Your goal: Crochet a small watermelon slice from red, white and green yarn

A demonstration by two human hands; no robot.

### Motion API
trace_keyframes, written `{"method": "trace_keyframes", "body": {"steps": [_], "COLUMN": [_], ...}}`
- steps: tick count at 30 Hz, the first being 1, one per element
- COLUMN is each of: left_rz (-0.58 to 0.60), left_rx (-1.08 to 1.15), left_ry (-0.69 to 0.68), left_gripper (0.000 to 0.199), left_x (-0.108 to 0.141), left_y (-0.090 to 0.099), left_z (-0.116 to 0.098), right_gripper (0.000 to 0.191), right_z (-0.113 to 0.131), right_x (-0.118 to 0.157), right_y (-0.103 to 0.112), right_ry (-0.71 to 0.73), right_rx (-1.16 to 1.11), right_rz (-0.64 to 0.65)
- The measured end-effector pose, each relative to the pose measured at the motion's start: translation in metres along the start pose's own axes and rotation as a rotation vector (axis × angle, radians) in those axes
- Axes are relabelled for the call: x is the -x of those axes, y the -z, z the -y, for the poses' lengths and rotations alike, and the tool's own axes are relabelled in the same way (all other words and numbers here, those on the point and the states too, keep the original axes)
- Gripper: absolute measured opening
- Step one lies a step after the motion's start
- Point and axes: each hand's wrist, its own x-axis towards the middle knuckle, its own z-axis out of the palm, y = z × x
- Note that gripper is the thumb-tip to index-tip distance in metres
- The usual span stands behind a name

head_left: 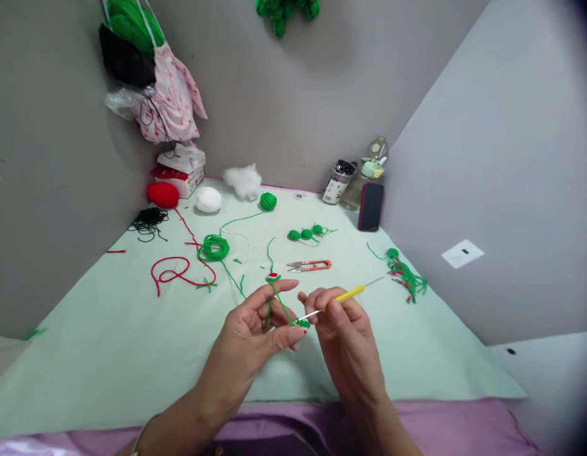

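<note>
Between thumb and fingers, my left hand (258, 332) pinches a small crochet piece (302, 323) in green, white and red. Green yarn (282, 300) runs up from that piece over the left fingers. My right hand (344, 332) grips a yellow-handled crochet hook (344, 296), its metal tip at the green edge of the piece. Just beyond the left fingertips lies a second small piece (273, 277) in red, white and green, with a green tail. Orange-handled thread snips (309, 265) rest behind the hands.
A green yarn coil (214, 247), red yarn ball (163, 195), white ball (208, 200), stuffing (244, 182) and green ball (268, 201) lie toward the back. Rightward are green crocheted balls (306, 234), yarn scraps (408, 278), a phone (371, 207) and a bottle (357, 187).
</note>
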Motion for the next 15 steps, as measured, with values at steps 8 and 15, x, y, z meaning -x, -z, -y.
{"method": "trace_keyframes", "body": {"steps": [8, 15], "left_rz": [-0.047, -0.064], "left_rx": [0.055, 0.009], "left_ry": [-0.012, -0.063], "left_gripper": [0.054, 0.054], "left_x": [-0.0001, 0.0002], "left_y": [0.0004, 0.0013], "left_z": [-0.0005, 0.0016], "right_gripper": [0.017, 0.013], "right_z": [-0.0036, -0.0046], "right_x": [0.0002, 0.0065], "right_y": [-0.0010, -0.0011], "right_ry": [0.097, 0.313], "right_rx": [0.020, 0.254], "right_rz": [-0.043, 0.016]}}
